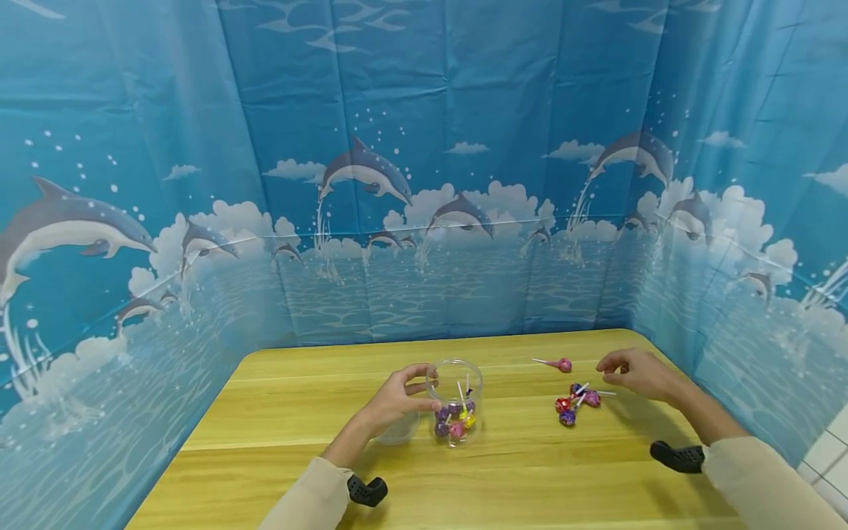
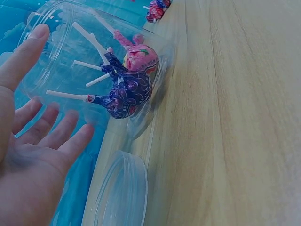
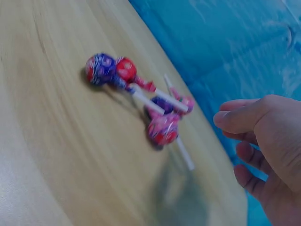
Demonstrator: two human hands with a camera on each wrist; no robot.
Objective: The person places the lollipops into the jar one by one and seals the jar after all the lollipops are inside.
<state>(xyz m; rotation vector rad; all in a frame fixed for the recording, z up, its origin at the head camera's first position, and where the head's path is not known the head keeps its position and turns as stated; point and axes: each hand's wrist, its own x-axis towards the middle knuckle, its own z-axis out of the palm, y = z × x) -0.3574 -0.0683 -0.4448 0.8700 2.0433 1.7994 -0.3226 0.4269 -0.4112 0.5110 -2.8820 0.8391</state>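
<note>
My left hand [image 1: 395, 401] holds a clear plastic jar [image 1: 454, 361] near its rim, thumb on the near side and fingers on the far side. The jar stands upright on the table with several lollipops inside. A pink lollipop [image 2: 141, 59] and purple lollipops [image 2: 129, 89] show through the wall, sticks pointing up. My right hand [image 1: 639, 372] hovers, empty and loosely curled, by a small pile of lollipops. That pile has a red lollipop [image 3: 126, 69], a blue-purple lollipop [image 3: 100, 68] and a pink lollipop [image 3: 163, 129] with crossing sticks.
A clear round lid [image 1: 400, 430] lies on the wooden table [image 1: 503, 486], left of the jar and beneath my left hand. One pink lollipop [image 1: 564, 365] lies apart behind the pile. A blue dolphin-print curtain [image 1: 424, 294] hangs along the table's back and sides.
</note>
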